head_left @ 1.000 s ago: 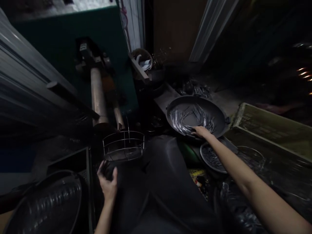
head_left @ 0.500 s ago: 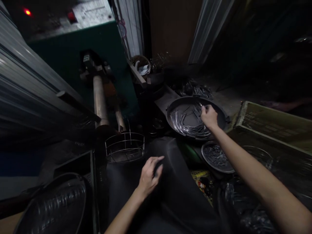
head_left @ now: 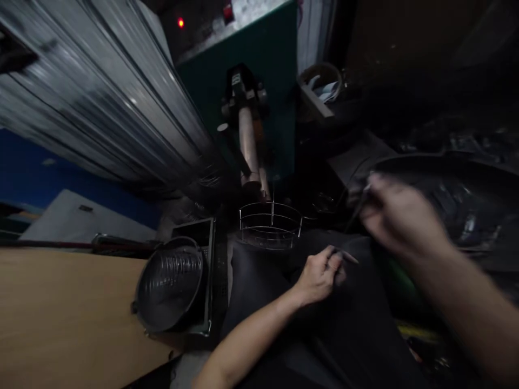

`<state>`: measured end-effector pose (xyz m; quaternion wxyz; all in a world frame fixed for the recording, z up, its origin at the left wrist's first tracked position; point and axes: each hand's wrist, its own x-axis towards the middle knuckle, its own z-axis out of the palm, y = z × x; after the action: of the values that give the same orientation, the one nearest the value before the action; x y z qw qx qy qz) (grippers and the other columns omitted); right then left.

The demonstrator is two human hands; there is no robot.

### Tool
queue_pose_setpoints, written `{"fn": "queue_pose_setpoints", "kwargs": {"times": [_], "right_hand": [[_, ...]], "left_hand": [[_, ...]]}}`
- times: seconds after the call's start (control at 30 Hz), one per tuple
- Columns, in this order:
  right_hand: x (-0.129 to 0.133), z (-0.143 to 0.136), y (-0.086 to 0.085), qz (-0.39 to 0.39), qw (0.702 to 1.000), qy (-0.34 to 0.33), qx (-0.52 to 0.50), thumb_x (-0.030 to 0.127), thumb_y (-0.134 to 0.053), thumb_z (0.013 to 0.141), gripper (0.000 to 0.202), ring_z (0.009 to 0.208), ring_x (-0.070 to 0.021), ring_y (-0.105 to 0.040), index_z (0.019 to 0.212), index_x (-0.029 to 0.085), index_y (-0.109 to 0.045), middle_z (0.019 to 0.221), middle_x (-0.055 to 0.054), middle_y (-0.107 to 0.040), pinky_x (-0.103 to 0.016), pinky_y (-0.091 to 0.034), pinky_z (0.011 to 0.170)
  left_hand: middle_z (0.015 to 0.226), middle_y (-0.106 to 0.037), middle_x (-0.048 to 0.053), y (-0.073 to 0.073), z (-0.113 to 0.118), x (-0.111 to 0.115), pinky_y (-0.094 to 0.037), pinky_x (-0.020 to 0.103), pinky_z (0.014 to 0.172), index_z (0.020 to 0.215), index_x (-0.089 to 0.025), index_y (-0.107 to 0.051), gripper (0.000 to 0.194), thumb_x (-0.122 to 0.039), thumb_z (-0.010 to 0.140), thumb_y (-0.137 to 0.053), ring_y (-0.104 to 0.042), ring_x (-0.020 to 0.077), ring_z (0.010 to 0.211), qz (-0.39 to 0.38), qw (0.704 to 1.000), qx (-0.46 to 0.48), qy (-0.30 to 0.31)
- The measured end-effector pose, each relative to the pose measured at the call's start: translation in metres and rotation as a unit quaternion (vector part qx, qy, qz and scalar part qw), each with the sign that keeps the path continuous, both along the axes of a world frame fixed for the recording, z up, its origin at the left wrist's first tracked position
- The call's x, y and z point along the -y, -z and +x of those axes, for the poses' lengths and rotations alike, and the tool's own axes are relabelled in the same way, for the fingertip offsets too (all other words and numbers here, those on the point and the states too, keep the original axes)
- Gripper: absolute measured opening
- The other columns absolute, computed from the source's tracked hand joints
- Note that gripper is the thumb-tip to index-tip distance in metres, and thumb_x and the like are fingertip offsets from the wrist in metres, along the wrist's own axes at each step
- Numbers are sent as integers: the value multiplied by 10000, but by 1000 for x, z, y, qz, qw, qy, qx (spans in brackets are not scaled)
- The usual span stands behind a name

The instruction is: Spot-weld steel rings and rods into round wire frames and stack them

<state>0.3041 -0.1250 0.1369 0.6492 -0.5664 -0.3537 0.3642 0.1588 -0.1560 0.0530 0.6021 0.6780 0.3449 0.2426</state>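
My right hand, blurred by motion, is closed around a thin metal wire that slants down from the fingers. Behind it lies a large dark pan; its contents are smeared. Over my dark-clad lap, my left hand has its fingers curled and the index finger stretched to the right; whether anything is between them is hidden. A round wire basket frame stands ahead of my left hand, apart from it, just below the copper-coloured rods of a green machine.
At left, a dark round pan with a row of shiny wire pieces sits over a crate, beside a wooden board. Corrugated metal sheeting rises behind. A round basket with pale contents stands beyond the machine.
My right hand has left the large pan, moving toward me with a wire. The left hand's fingers have curled in more. My view has swung left, shifting the machine and basket frame rightward.
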Motion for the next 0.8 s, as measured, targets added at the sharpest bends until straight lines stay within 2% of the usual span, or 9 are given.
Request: {"fn": "queue_pose_setpoints", "kwargs": {"times": [0.1,0.2,0.23,0.3,0.37,0.47,0.57,0.67,0.8], "right_hand": [[11,-41,38,-49,992,-79,91,482,-617,738,267,650,-183,-529,737,217,-586,709,-39,-582,-303,-422,564],[-2,-52,56,-48,987,-110,106,504,-558,797,305,604,-148,-518,800,200,-593,692,-31,-583,-274,-414,554],[-14,-51,57,-41,988,-119,85,498,-557,802,310,563,-129,-495,825,191,-593,670,-23,-572,-260,-400,523],[-45,-48,57,-30,989,-139,29,476,-590,784,320,494,-98,-441,895,176,-584,635,-4,-553,-229,-351,454],[-77,-50,57,-32,987,-153,-34,438,-635,750,343,450,-79,-398,952,173,-555,604,19,-537,-204,-300,408],[-112,-64,64,-61,979,-162,-112,368,-653,729,315,411,-59,-352,935,175,-512,563,47,-509,-178,-254,381],[-125,-79,73,-90,970,-179,-140,340,-651,717,274,400,-42,-329,874,173,-501,554,64,-479,-162,-220,368],[-125,-85,75,-89,965,-203,-138,370,-677,683,307,411,-34,-335,839,170,-504,572,69,-460,-153,-201,365],[-125,-91,72,-72,961,-239,-120,436,-714,631,390,417,-37,-334,823,174,-499,546,79,-429,-159,-201,370]], "left_hand": [[593,-513,-4,-11,-28,-16,-451,256,622,965,-150,-595,435,-459,938,-290,-487,118,550,17,999,-46,-1],[813,-614,34,-25,-80,-30,-471,294,720,1131,-200,-540,358,-447,888,-450,-581,161,733,90,988,-122,32],[887,-622,40,-28,-101,-36,-474,307,759,1200,-225,-492,398,-435,862,-508,-594,172,797,124,982,-140,3],[1012,-603,64,-30,-138,-54,-468,340,834,1282,-237,-389,533,-401,815,-586,-590,191,913,205,960,-150,-116],[1226,-513,121,-24,-160,-80,-403,425,958,1352,-224,-280,782,-385,709,-696,-507,259,1127,298,923,-166,-178],[1327,-427,146,-2,-160,-118,-297,511,1034,1384,-208,-227,970,-351,589,-763,-389,334,1251,374,895,-188,-154],[1093,-531,83,22,-142,-139,-363,461,986,1375,-207,-212,826,-264,682,-658,-520,246,1073,369,908,-102,-171],[966,-510,31,35,-133,-140,-413,402,933,1356,-216,-188,783,-198,698,-613,-548,172,919,358,911,5,-204],[937,-499,12,42,-142,-136,-403,404,946,1335,-227,-179,808,-184,667,-632,-541,164,906,364,903,48,-224]]}}
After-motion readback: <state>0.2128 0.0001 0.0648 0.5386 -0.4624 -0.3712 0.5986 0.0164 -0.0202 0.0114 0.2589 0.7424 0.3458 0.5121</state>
